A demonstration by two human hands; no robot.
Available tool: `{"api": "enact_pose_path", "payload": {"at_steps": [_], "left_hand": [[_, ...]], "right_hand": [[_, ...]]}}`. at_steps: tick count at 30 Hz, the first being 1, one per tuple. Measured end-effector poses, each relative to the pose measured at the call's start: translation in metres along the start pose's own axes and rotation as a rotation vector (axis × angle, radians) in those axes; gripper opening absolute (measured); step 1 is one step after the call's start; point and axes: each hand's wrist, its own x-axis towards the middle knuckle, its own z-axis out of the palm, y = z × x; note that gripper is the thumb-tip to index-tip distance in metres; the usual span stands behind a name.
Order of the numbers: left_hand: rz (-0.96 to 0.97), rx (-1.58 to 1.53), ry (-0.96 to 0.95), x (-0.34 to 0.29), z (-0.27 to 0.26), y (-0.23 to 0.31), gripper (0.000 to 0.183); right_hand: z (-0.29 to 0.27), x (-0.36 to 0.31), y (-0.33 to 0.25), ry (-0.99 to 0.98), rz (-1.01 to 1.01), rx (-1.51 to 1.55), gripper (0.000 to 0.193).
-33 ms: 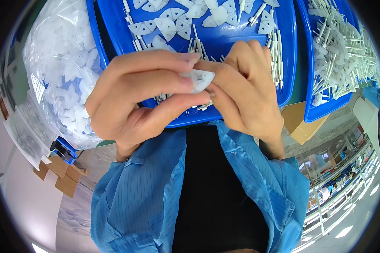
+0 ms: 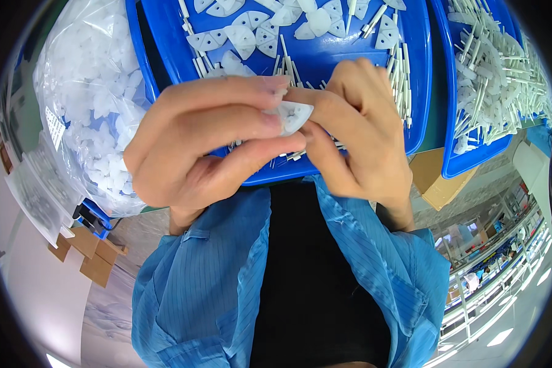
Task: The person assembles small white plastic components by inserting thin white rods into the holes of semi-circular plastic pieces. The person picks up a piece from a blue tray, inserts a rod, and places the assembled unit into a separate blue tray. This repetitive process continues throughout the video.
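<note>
My left hand (image 2: pixel 208 132) is closed, its thumb and fingertips pinching a small white plastic wedge-shaped piece (image 2: pixel 295 116) with small holes. My right hand (image 2: pixel 365 132) meets it from the other side, with curled fingers. Its thumb and index finger are pressed in at the right end of the piece; whatever lies between those fingertips is hidden. Both hands are raised over the near part of a blue tray (image 2: pixel 420 73). In that tray lie several similar white wedges (image 2: pixel 267 38) and thin white rods (image 2: pixel 405 92), partly covered by my hands.
A clear plastic bag (image 2: pixel 98 80) full of white pieces stands at the left. At the right, another blue tray (image 2: pixel 451 162) carries a heap of white pieces with rods (image 2: pixel 484 80). A cardboard box (image 2: pixel 438 178) sits below the table edge, and flattened cardboard (image 2: pixel 98 260) lies at lower left.
The fingers of my right hand and the white piece have shifted very slightly. My left hand keeps its pinch.
</note>
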Motion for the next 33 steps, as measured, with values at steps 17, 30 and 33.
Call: {"api": "enact_pose_path", "payload": {"at_steps": [17, 30, 33], "left_hand": [[-0.03, 0.164, 0.271, -0.006, 0.003, 0.0, 0.059], [-0.176, 0.37, 0.274, 0.0, 0.006, 0.001, 0.043], [-0.351, 0.669, 0.088, 0.017, 0.012, 0.006, 0.042]], "right_hand": [[-0.081, -0.043, -0.002, 0.99, 0.102, 0.406, 0.032], [-0.159, -0.076, 0.039, 1.082, 0.498, -0.584, 0.024], [-0.127, -0.054, 0.019, 1.121, 0.357, -0.454, 0.027]]}}
